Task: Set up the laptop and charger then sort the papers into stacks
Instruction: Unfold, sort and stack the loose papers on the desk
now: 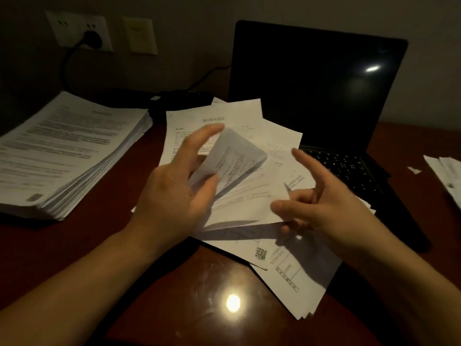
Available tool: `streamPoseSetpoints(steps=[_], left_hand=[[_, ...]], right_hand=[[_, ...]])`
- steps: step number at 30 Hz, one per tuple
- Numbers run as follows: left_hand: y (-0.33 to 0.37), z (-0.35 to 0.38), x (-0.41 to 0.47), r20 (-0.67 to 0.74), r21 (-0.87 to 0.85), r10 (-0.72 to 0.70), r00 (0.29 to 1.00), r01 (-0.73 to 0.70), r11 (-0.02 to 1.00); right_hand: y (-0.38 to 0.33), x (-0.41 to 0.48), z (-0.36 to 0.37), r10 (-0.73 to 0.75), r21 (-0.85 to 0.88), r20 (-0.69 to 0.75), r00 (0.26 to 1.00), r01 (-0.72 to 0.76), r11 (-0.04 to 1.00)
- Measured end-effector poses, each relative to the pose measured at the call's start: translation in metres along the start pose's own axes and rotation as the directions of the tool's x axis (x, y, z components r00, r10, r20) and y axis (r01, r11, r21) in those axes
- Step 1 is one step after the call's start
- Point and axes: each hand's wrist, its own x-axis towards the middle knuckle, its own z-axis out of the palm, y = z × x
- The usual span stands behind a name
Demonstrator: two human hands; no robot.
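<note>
One open laptop (311, 83), screen dark, stands on the desk (74, 245) behind the hands. One tall stack (67, 151) of papers lies far left, and one loose pile (294, 270) lies beneath both hands. The left hand (174, 193) grips one curled sheet (237, 158). The right hand (324, 208) pinches one flat sheet (249, 203) by its corner. One charger (179, 98) sits behind the pile.

the left hand (172, 186) is smeared with blur, and so is the bent sheet (234, 158) it holds. the right hand (331, 208) pinches a flat sheet (249, 203) that hides its lower fingers. the print on the loose papers (287, 270) is too small to read. the tall stack (64, 151) runs off the left edge, and a small pile (446, 176) is cut off at the right. loose papers cover some laptop (324, 83) keys. the charger (179, 97) is lost in the dark.
</note>
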Motion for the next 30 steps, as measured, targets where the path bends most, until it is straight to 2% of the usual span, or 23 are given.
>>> streamPoseSetpoints(steps=[2, 4, 5, 7, 9, 11, 14, 17, 22, 24, 27, 30], left_hand=[[-0.002, -0.006, -0.001, -0.008, 0.067, 0.094, 0.996, -0.093, 0.993], [-0.004, -0.004, -0.003, 0.069, 0.174, 0.203, 0.977, -0.212, 0.962], [-0.005, -0.002, -0.004, 0.132, 0.188, 0.193, 0.972, -0.216, 0.958], [-0.006, 0.001, -0.005, 0.257, 0.146, 0.066, 0.964, -0.106, 0.984], [-0.007, 0.002, -0.005, 0.322, 0.143, 0.031, 0.946, -0.081, 0.986], [-0.007, 0.003, -0.005, 0.315, 0.149, 0.03, 0.949, -0.081, 0.986], [-0.005, 0.004, -0.003, 0.209, 0.163, -0.021, 0.978, -0.014, 0.986], [-0.004, 0.002, -0.001, 0.115, 0.039, -0.107, 0.988, 0.103, 0.994], [-0.004, 0.002, 0.001, 0.023, -0.138, -0.152, 0.988, 0.154, 0.978], [-0.003, 0.002, 0.001, 0.04, -0.188, -0.106, 0.994, 0.112, 0.976], [-0.004, 0.003, 0.0, 0.082, -0.094, 0.032, 0.996, -0.024, 0.995], [-0.004, 0.004, -0.003, 0.271, -0.068, 0.079, 0.959, -0.063, 0.996]], right_hand=[[-0.002, -0.001, -0.008, -0.02, 0.024, -0.049, 0.999, 0.022, 0.999], [-0.001, 0.0, -0.01, -0.04, 0.019, -0.077, 0.996, 0.042, 0.999], [0.0, 0.0, -0.009, -0.042, 0.003, -0.082, 0.996, 0.043, 0.999], [0.003, 0.001, -0.007, -0.041, -0.035, -0.083, 0.996, 0.039, 0.999], [0.006, 0.002, -0.004, -0.051, -0.093, -0.088, 0.995, 0.043, 0.995], [0.009, 0.003, -0.003, -0.065, -0.134, -0.092, 0.994, 0.052, 0.99], [0.01, 0.005, -0.003, -0.056, -0.124, -0.102, 0.993, 0.044, 0.991], [0.008, 0.005, -0.007, -0.059, -0.101, -0.106, 0.993, 0.048, 0.994], [0.004, 0.003, -0.009, -0.062, -0.092, -0.082, 0.995, 0.055, 0.994], [0.004, 0.003, -0.007, -0.074, -0.088, -0.089, 0.993, 0.066, 0.994], [0.004, 0.003, -0.006, -0.103, -0.024, -0.127, 0.987, 0.101, 0.995], [0.006, 0.003, -0.004, -0.144, 0.012, -0.142, 0.979, 0.148, 0.989]])
